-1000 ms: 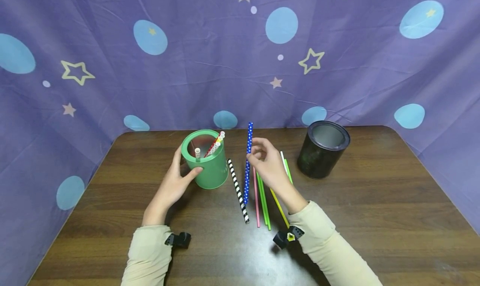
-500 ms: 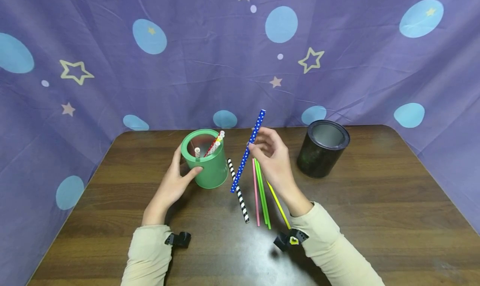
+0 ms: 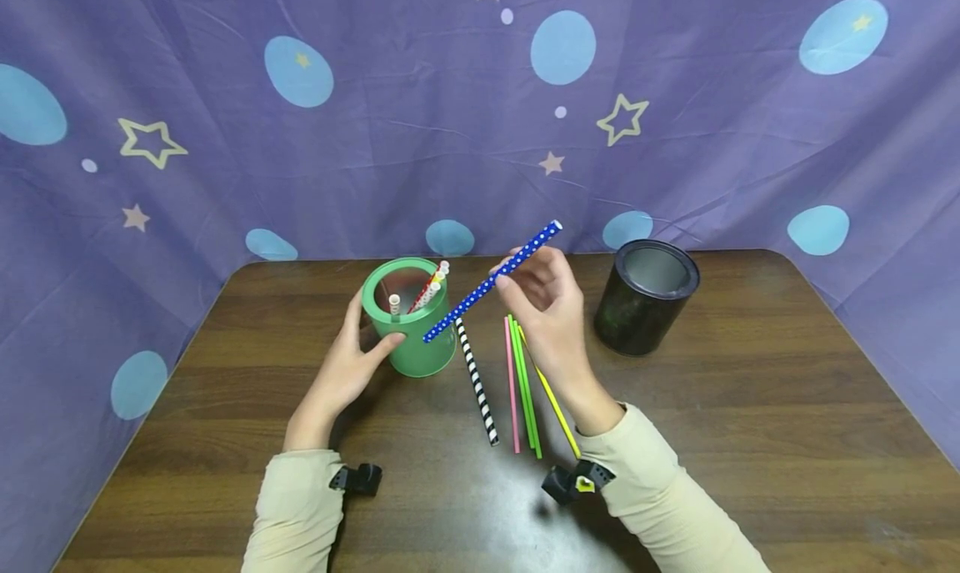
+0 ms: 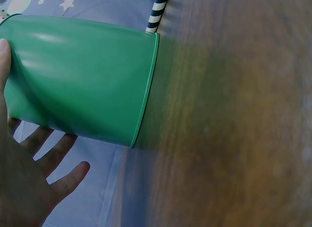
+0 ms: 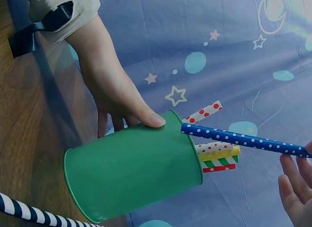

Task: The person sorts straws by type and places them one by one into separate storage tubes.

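Purple cloth [image 3: 450, 148] hangs far behind; my left hand [image 3: 348, 373] grips a green can [image 3: 418, 359], presumably steadying it, my right hand [image 3: 551, 319] a blue straw [image 3: 467, 304].

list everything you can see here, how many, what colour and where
table: one, brown, foreground
patterned cloth: one, purple, behind the table
green can: one, green, left of centre
straws in the can: at least five, red-dotted, yellow, green-striped and red
blue straw: one, blue with white dots, slanting, raised
striped straw: one, black and white, right of the green can
pink straw: one, pink, beside the green straws
green straws: two visible, green, centre
yellow straw: one, yellow, right of the green straws
black can: one, black, far right
wrist cameras: two, black, at the cuffs
sleeves: two, beige
left hand: one, gripping the green can
right hand: one, pinching the blue straw
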`<act>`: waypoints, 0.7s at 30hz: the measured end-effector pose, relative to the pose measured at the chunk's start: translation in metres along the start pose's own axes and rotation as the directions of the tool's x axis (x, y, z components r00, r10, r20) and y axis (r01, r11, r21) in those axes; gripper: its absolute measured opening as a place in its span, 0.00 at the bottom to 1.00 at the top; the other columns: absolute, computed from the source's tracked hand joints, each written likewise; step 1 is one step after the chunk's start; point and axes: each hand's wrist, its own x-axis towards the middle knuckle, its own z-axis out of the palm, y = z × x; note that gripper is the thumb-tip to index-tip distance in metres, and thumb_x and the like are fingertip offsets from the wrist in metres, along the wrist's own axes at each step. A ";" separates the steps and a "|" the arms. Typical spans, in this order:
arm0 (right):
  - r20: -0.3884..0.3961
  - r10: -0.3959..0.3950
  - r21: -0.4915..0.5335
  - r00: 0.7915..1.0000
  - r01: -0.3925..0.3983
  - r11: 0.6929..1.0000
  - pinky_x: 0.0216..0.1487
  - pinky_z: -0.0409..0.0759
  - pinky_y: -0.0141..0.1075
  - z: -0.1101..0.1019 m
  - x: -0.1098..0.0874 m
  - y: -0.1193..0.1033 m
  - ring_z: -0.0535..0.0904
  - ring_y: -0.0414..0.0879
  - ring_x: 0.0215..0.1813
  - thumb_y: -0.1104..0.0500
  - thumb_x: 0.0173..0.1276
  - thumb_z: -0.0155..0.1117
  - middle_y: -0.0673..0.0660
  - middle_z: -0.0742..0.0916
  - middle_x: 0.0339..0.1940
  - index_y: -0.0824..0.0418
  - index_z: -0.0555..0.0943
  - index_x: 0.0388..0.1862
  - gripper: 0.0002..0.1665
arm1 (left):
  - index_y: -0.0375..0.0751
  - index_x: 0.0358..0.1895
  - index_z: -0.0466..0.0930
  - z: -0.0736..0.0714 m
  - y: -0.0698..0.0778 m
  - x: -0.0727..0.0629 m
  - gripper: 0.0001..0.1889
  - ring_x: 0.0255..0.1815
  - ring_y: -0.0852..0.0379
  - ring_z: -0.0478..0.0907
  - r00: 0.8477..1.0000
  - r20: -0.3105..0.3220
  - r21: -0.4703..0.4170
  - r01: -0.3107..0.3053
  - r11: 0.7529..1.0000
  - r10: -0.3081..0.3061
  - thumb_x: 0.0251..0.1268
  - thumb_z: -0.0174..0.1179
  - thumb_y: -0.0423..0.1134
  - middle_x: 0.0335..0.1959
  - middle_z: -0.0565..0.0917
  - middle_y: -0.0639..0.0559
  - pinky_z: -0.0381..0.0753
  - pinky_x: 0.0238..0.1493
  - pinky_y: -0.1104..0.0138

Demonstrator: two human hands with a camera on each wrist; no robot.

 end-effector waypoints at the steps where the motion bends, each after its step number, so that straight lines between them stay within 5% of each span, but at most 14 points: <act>1: 0.000 -0.008 0.015 1.000 0.008 1.000 0.55 0.80 0.41 0.001 0.000 -0.001 0.84 0.46 0.46 0.74 0.66 0.62 0.67 0.85 0.44 0.70 0.73 0.51 0.15 | 0.67 0.80 0.37 0.000 0.000 0.000 0.46 0.69 0.31 0.65 1.000 0.000 0.000 0.000 1.000 0.000 0.70 0.62 0.50 0.76 0.56 0.36 0.63 0.65 0.37; 7: 0.004 -0.046 0.068 0.999 0.045 0.997 0.52 0.81 0.41 0.004 0.000 -0.002 0.84 0.48 0.47 0.74 0.65 0.62 0.72 0.84 0.45 0.64 0.75 0.48 0.14 | 0.68 0.80 0.37 0.000 0.000 0.001 0.46 0.69 0.32 0.65 1.000 0.001 -0.004 0.004 1.000 -0.004 0.69 0.62 0.51 0.76 0.56 0.37 0.63 0.65 0.38; 13: 0.021 -0.044 0.095 0.999 0.041 0.995 0.43 0.83 0.36 0.008 0.001 0.004 0.85 0.47 0.45 0.75 0.65 0.61 0.61 0.87 0.43 0.63 0.74 0.47 0.14 | 0.67 0.80 0.37 -0.001 0.000 0.001 0.47 0.70 0.31 0.64 1.000 -0.007 0.007 0.009 1.000 -0.009 0.69 0.62 0.52 0.76 0.56 0.37 0.61 0.66 0.37; 21: 0.054 -0.040 -0.018 0.998 0.041 0.999 0.55 0.81 0.43 0.013 -0.004 0.012 0.84 0.47 0.47 0.74 0.65 0.63 0.69 0.85 0.45 0.74 0.73 0.48 0.13 | 0.65 0.80 0.37 0.000 0.000 0.001 0.47 0.69 0.29 0.63 1.000 -0.003 0.009 0.002 1.000 -0.002 0.70 0.62 0.51 0.76 0.56 0.35 0.61 0.66 0.36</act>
